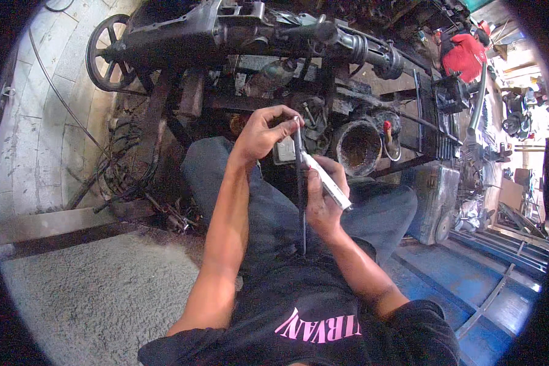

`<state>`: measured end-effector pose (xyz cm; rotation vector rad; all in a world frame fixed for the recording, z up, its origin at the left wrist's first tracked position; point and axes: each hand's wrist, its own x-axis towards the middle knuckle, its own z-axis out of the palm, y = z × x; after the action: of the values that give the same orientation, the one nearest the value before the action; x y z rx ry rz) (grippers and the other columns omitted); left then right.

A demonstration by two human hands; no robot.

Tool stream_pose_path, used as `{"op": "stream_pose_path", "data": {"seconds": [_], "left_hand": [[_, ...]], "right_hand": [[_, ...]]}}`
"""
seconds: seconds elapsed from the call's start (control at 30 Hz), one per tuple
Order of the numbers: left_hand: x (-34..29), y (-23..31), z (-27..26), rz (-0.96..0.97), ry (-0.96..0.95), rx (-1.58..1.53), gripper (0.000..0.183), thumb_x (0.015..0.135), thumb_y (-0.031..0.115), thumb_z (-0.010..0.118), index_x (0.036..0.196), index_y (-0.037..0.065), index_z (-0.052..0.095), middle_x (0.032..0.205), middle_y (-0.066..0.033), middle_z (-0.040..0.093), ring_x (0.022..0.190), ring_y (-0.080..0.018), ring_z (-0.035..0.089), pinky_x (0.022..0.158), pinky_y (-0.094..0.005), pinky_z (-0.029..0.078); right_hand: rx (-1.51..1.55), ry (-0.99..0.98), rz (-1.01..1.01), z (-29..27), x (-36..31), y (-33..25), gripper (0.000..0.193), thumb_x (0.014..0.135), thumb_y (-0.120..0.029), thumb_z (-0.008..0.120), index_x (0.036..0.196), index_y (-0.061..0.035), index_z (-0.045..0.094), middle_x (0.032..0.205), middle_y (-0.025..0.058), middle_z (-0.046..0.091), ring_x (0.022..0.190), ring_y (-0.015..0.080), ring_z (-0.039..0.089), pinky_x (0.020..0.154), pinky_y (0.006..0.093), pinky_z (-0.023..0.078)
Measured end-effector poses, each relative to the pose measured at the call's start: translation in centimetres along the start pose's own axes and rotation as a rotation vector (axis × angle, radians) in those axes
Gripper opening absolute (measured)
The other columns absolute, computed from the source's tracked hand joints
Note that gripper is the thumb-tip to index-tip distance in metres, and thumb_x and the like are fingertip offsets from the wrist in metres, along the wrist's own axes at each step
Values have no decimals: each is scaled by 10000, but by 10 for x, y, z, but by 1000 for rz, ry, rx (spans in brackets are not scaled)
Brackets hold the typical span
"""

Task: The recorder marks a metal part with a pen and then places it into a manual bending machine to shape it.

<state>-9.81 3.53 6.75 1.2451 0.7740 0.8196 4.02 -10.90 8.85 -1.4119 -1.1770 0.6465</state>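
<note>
My left hand (266, 132) is closed, thumb and fingertips pinching the upper end of a thin dark metal rod (303, 229). The rod stands nearly upright in front of my lap, its lower end close to my black shirt. Wrapped in my right hand (324, 204) is a slim white tube (334, 189), slanted so that its narrow end meets the rod just below my left fingers. The right thumb lies beside the rod; whether it presses on it I cannot tell. Beyond both hands is a greasy machine (268, 33) with a long dark shaft housing.
A spoked wheel (108, 53) sits at the machine's left end. Right of my hands stands an open, rusty round pipe (358, 148), near a red-tipped handle (387, 127). A grey case (436, 198) rests beside blue metal sheeting (470, 274). Another person in red (465, 56) is at the far right.
</note>
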Motion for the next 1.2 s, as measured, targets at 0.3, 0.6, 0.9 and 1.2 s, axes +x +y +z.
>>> {"op": "stream_pose_path", "data": {"seconds": [0.3,0.6,0.9,1.2], "left_hand": [[0,-1,-2,6,3,49,180,933,160,716,1004,-5,719,901,-35,713,841,-88,621,775,-268,501],[2,-5,-4,55,-13,97,210,934,219,715,972,13,696,921,-23,700,880,-109,618,822,-287,488],[3,-6,-4,84,-6,155,210,927,229,724,954,25,690,906,-22,695,878,-105,615,826,-287,480],[3,-6,-3,59,3,129,207,903,217,762,927,32,672,879,-7,675,859,-96,596,805,-281,471]], "right_hand": [[-49,11,-9,3,0,3,209,971,-101,617,1142,19,617,881,96,690,745,113,630,691,280,528],[-44,-10,15,1,0,2,217,966,-112,631,1147,8,623,875,104,693,744,133,643,692,301,535],[-70,-25,58,1,-1,3,213,975,-117,626,1146,10,619,880,107,696,742,132,642,689,300,534],[-29,19,-30,2,2,2,206,958,-80,631,1143,11,628,826,75,662,695,113,608,657,280,516]]}}
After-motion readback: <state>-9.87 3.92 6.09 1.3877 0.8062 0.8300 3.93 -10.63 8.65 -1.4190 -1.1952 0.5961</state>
